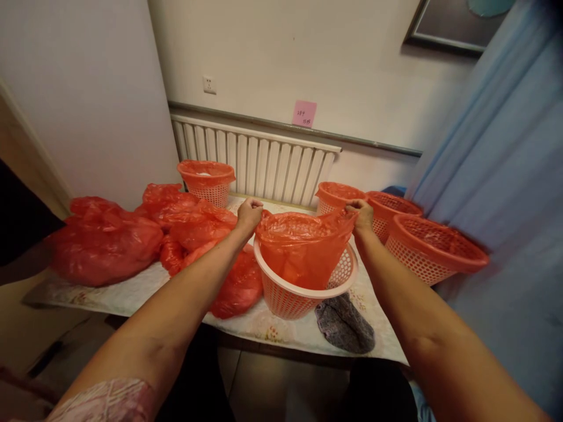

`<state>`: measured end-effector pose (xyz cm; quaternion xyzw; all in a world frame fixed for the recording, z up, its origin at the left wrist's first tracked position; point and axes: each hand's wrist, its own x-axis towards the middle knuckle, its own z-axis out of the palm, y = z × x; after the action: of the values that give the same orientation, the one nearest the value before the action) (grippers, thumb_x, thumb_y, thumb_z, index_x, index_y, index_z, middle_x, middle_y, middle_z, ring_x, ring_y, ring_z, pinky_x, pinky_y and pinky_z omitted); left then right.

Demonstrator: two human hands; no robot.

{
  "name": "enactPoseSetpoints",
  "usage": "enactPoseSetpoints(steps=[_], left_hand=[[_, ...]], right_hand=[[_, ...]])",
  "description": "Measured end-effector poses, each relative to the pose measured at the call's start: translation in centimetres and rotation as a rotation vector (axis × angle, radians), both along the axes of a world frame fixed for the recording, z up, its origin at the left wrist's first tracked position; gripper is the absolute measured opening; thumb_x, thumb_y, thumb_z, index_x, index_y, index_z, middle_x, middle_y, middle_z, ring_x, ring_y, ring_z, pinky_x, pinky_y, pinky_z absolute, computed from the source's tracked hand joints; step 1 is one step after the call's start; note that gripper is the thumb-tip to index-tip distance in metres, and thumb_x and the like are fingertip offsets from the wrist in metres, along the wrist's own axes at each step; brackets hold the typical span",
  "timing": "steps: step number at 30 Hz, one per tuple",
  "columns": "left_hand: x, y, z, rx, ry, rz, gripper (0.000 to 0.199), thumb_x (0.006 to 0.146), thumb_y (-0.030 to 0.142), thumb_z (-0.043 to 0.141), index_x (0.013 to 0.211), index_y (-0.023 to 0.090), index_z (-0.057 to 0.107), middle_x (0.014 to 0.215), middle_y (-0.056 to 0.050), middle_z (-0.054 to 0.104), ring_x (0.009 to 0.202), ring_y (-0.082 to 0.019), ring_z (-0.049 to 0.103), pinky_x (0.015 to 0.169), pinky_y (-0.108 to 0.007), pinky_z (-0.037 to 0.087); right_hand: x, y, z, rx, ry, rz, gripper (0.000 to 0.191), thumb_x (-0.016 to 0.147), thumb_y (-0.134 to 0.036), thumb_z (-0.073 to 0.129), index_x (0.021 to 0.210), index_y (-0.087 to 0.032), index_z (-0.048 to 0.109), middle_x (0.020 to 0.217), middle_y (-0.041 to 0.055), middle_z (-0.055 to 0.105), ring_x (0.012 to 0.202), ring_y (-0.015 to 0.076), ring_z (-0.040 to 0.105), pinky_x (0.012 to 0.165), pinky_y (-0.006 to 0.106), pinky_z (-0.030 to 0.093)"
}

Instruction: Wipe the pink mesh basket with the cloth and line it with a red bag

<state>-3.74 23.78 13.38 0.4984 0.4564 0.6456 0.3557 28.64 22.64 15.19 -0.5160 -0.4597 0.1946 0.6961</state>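
Note:
A thin red plastic bag (303, 249) hangs inside a white perforated basket (285, 299), its mouth stretched above the rim. My left hand (250, 214) pinches the bag's left upper edge. Its right upper edge is pinched in my right hand (360, 215). The basket stands upright near the front of a cloth-covered table (268, 334). A dark grey knitted item (345, 325) lies against the basket's right front side; its exact kind is unclear.
Several filled red bags (105, 243) lie to the left. A lined basket (206, 187) stands at the back left, near the radiator (259, 161). More lined baskets (417, 258) stand at the right beside a blue curtain (492, 176).

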Motion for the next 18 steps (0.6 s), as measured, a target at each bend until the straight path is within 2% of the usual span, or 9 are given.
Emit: enactPoseSetpoints(steps=[4,10,14,18], left_hand=[[1.5,-0.8,1.1,0.021,-0.129,-0.095,0.016,0.060,0.013,0.061,0.075,0.019,0.054,0.061,0.006,0.052,0.053,-0.010,0.049,0.052,-0.021,0.037],[2.4,-1.8,3.4,0.061,-0.320,-0.236,0.020,0.061,0.011,0.060,0.077,0.018,0.051,0.062,0.005,0.056,0.053,-0.009,0.053,0.056,-0.023,0.044],[2.4,-1.9,5.2,0.130,-0.516,-0.456,0.025,0.059,0.004,0.060,0.080,0.016,0.053,0.063,0.005,0.058,0.056,-0.008,0.055,0.061,-0.021,0.045],[2.5,-2.5,6.7,0.162,-0.587,-0.619,0.026,0.061,0.001,0.062,0.082,0.015,0.055,0.062,0.006,0.057,0.053,-0.006,0.053,0.060,-0.020,0.044]], right_hand=[[-1.9,0.3,1.7,0.069,-0.002,0.107,0.021,0.056,-0.026,0.068,0.074,-0.019,0.059,0.069,-0.0040,0.060,0.059,0.0117,0.054,0.057,0.025,0.045],[-4.9,-0.9,3.7,0.153,0.039,0.382,0.023,0.058,-0.026,0.071,0.076,-0.021,0.058,0.070,-0.0025,0.061,0.063,0.0131,0.058,0.060,0.028,0.048],[-6.6,-2.2,4.6,0.181,0.078,0.410,0.027,0.058,-0.024,0.073,0.079,-0.021,0.057,0.070,-0.0019,0.062,0.059,0.0122,0.057,0.057,0.027,0.047],[-7.4,-3.2,4.8,0.163,0.072,0.369,0.026,0.060,-0.024,0.071,0.082,-0.021,0.056,0.068,-0.0023,0.061,0.056,0.0117,0.055,0.055,0.027,0.046]])
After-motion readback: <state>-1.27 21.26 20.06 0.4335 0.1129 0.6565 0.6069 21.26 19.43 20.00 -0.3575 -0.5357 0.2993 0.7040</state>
